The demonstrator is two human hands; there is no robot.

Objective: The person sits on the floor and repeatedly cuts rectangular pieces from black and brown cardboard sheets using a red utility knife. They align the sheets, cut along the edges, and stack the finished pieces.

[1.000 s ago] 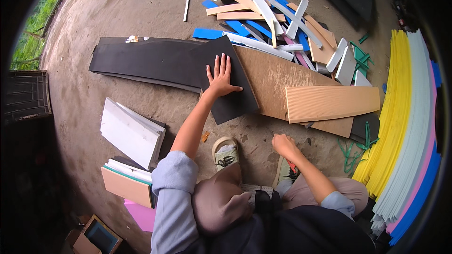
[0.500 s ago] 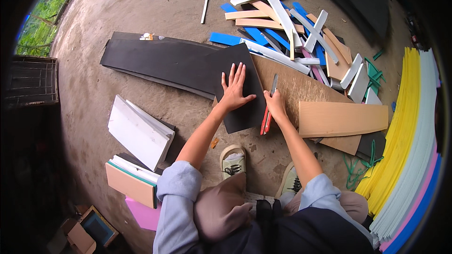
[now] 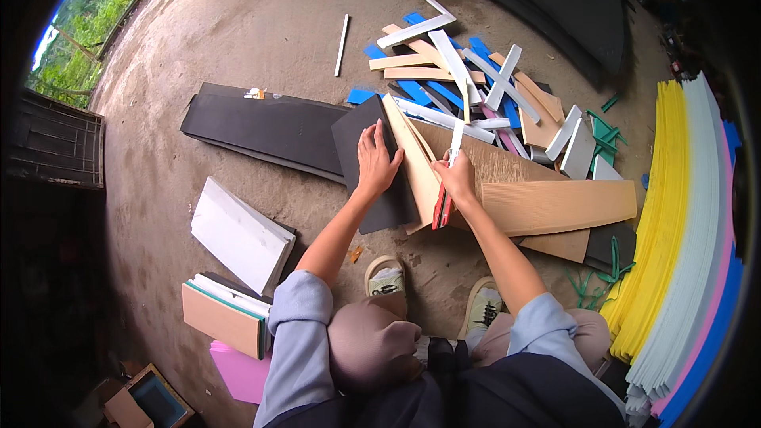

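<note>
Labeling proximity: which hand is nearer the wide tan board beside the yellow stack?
Right. Right hand, holding a red-handled knife, is just left of the tan board; left hand is farther left, on the black sheet.

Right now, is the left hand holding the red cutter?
No, the right hand holds the red cutter; the left hand touches the black sheet.

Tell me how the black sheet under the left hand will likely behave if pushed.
The black sheet would probably keep its shape, since its visible edges look fairly straight and its face flat. It may be light for its size, as it looks thin beside its width. Its dull surface suggests some grip rather than slipperiness.
</note>
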